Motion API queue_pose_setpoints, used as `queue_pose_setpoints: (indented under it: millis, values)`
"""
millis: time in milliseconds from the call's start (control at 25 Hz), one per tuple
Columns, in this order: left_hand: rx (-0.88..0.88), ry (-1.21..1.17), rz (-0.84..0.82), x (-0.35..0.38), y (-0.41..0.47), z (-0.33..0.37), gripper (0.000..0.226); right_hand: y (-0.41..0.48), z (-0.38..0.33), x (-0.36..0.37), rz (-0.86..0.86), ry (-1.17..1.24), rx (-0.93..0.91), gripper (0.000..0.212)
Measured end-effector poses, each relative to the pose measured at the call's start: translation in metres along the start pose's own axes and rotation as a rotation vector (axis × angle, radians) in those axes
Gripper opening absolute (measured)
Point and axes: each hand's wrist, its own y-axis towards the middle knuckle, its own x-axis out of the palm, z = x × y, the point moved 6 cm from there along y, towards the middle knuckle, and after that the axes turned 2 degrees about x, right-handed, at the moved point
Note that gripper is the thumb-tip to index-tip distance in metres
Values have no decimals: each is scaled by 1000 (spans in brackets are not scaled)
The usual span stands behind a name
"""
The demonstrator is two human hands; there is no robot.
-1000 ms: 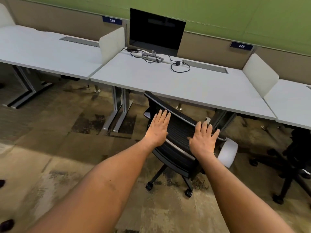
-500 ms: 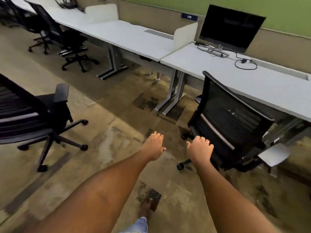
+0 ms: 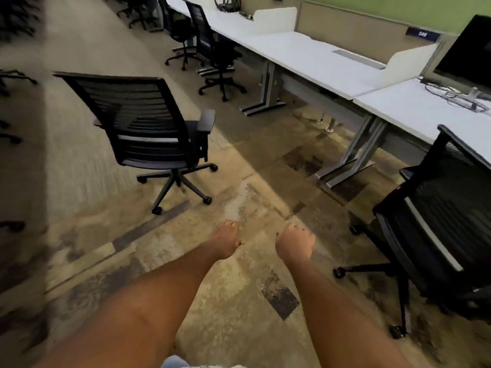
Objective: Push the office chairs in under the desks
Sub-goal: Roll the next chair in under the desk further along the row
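A black mesh office chair (image 3: 148, 134) stands out in the aisle at the left, well away from the white desks (image 3: 313, 59) and with its back toward me. Another black chair (image 3: 435, 229) sits at the right edge, its seat under the near desk (image 3: 414, 107). My left hand (image 3: 225, 239) and my right hand (image 3: 295, 244) hang in front of me over bare carpet, fingers curled down, holding nothing. Both hands are apart from either chair, between the two.
Two more black chairs (image 3: 212, 46) stand by the far desks. A dark monitor (image 3: 467, 54) with cables sits on the near desk. White dividers (image 3: 273, 19) split the desk row. Desk legs (image 3: 265, 88) stand on patchy carpet. More chair bases line the left edge.
My hands left the back of the right chair and curled. My view swung left, bringing the loose chair in the aisle into sight.
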Motion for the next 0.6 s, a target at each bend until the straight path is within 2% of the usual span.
queue_pose_setpoints:
  millis: [160, 360, 600]
  values:
    - [-87, -17, 47, -35, -26, -87, 53, -2, -98, -6, 7, -60, -99, 49]
    - [-144, -9, 77, -86, -51, -233, 55, -7, -250, -8, 9, -104, -183, 48]
    - [-237, 42, 123, -149, -57, -368, 45, -10, -402, -23, 82, 3, -277, 44]
